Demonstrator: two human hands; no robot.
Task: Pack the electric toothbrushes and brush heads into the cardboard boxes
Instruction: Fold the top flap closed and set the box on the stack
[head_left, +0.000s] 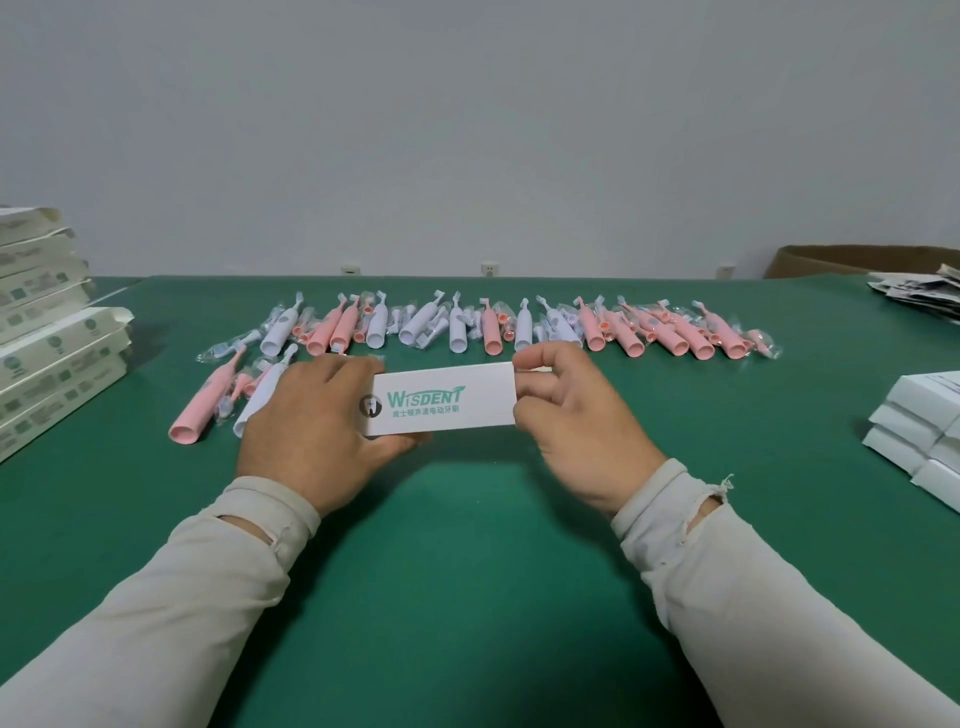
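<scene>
A white cardboard box (447, 397) with a green logo is held flat just above the green table (467, 545), printed side up. My left hand (311, 415) grips its left end with the thumb underneath. My right hand (566, 410) pinches its right end, fingers curled at the flap. Behind the box lies a long row of pink and white electric toothbrushes (488, 327) mixed with brush heads in clear bags. A pink toothbrush (200, 402) and a white toothbrush (265, 389) lie apart at the left, partly hidden by my left hand.
Stacks of printed boxes (47, 332) stand at the left edge. White boxes (919, 431) are piled at the right edge. A heap of leaflets (919, 291) and a brown carton (852, 260) sit at the back right. A grey wall rises behind the table.
</scene>
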